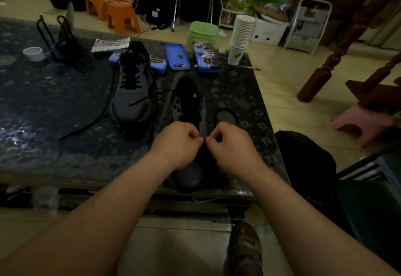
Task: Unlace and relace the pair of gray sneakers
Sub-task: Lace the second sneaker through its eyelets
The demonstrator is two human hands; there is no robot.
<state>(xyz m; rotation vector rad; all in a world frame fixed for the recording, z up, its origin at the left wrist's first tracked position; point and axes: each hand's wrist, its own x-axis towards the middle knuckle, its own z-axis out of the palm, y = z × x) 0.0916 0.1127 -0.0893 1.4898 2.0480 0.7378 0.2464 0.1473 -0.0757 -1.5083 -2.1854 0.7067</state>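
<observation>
The left hand and right hand each pinch the lace over the near sneaker on the counter, with the far sneaker beside it.

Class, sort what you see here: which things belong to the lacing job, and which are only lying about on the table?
Belong to the job: left hand, right hand, near sneaker, near sneaker's lace, far sneaker, far sneaker's lace.

Just lying about: tape roll, blue tins, paper cup stack.
</observation>
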